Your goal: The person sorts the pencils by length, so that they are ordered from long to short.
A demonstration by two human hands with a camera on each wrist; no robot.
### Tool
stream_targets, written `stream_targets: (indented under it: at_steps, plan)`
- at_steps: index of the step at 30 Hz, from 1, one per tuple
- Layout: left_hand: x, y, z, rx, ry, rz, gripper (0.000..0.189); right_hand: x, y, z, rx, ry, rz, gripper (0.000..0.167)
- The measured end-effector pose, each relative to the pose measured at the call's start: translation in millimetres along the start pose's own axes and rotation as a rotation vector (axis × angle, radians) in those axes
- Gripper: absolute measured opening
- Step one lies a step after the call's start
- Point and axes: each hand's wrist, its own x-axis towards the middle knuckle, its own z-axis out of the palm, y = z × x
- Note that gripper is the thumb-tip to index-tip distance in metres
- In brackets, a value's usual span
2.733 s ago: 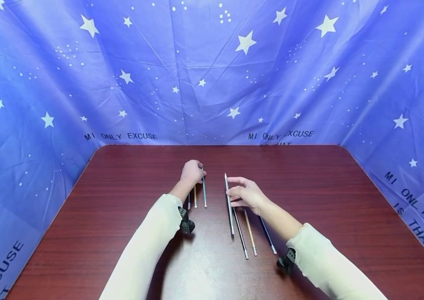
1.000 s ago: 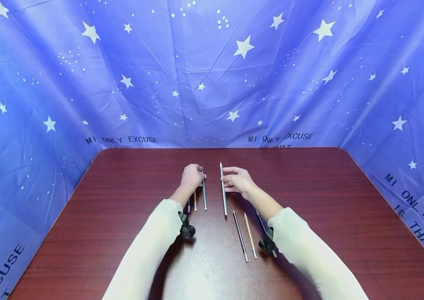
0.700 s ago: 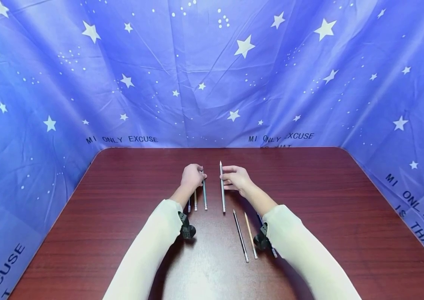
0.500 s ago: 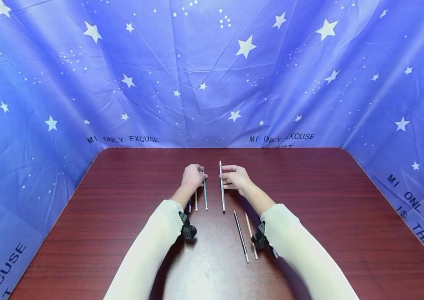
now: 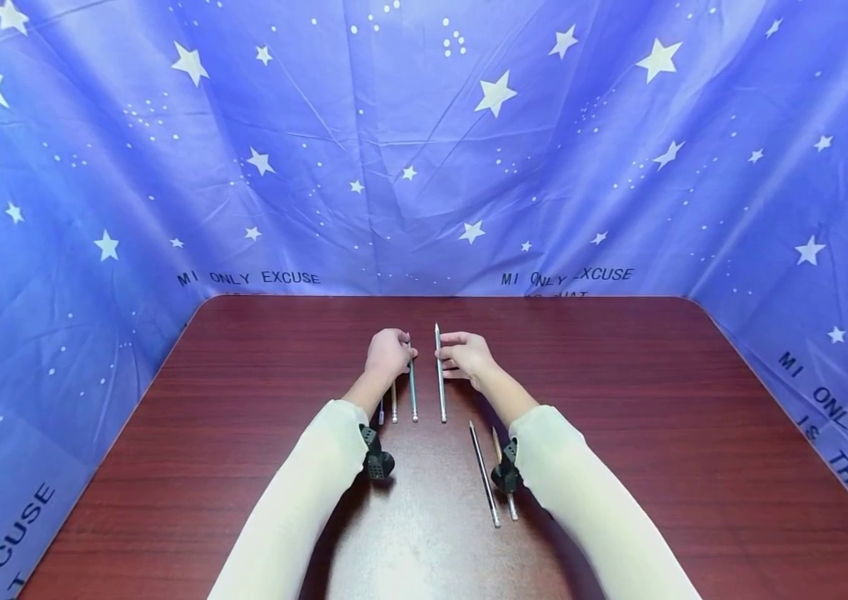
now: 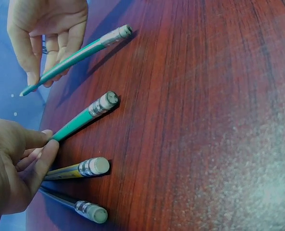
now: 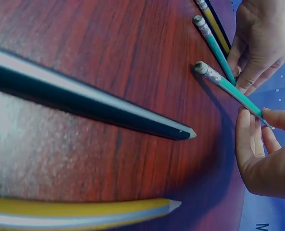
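Toward the far edge of the desk [image 5: 619,383], my left grip [image 5: 388,353] pinches one green pencil [image 6: 79,122]. My right grip [image 5: 466,358] pinches another green pencil [image 6: 84,55], apart from it.

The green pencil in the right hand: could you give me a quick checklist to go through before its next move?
1. Gripped: ok, the right hand pinches the green pencil.
2. Tip raised: ok, it seems; the shadow spreads away from the pencil toward the tip.
3. Eraser end off the table: cannot tell; it lies close to its shadow.
4. Left hand steady on its pencil: ok, it pinches the other green pencil.
5. Gap between the two: ok, nothing stands there.
6. Right wrist camera clear of the yellow pencil near it: cannot tell; they overlap in the head view.
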Motion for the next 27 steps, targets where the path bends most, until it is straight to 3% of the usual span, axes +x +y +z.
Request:
stream_targets:
  at_steps: [9, 27]
  plan:
    - [-0.9, 1.6, 0.9, -0.013, 0.003, -0.007, 0.030, 3.8, 3.0, 4.9, -0.033, 0.008, -0.001, 0.038]
    - [4.9, 2.0, 2.1, 0.073, 0.012, -0.030, 0.026, 10.4, 7.3, 25.7, -0.152, 0.086, -0.093, 0.031]
